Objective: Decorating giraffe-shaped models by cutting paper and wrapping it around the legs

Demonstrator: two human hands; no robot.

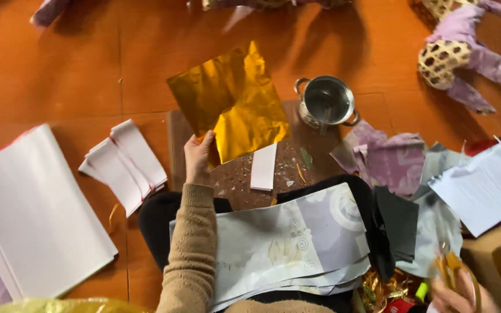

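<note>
Golden foil sheet (pixel 233 101), crinkled and shiny, is held up by its lower left corner above a small dark wooden board (pixel 236 174) on the orange floor (pixel 59 69). The left hand (pixel 197 157), in a tan knitted sleeve, has its fingers pinched together on that corner. At 5 o'clock from the foil a white paper strip (pixel 263 166) lies on the board among small scraps.

At 3 o'clock from the foil stands a small steel pot (pixel 326 102) with two handles; something thin leans inside it, too blurred to tell what.

The right hand (pixel 456 295) is at the bottom right edge of the view, its fingers closed around yellow-handled scissors (pixel 449 264).

On the lap lie pale printed paper sheets (pixel 279 243), with black paper pieces (pixel 398 223) just beside them at 3 o'clock. At 9 o'clock from the board sits a small stack of folded white papers (pixel 126 165), and farther left a large pile of white sheets (pixel 36 214). Purple patterned paper (pixel 387 159) lies at 4 o'clock from the pot, and a printed white page (pixel 485 188) beyond it. A purple figure with a woven lattice part (pixel 465 55) lies at the upper right, well apart from the foil.
</note>
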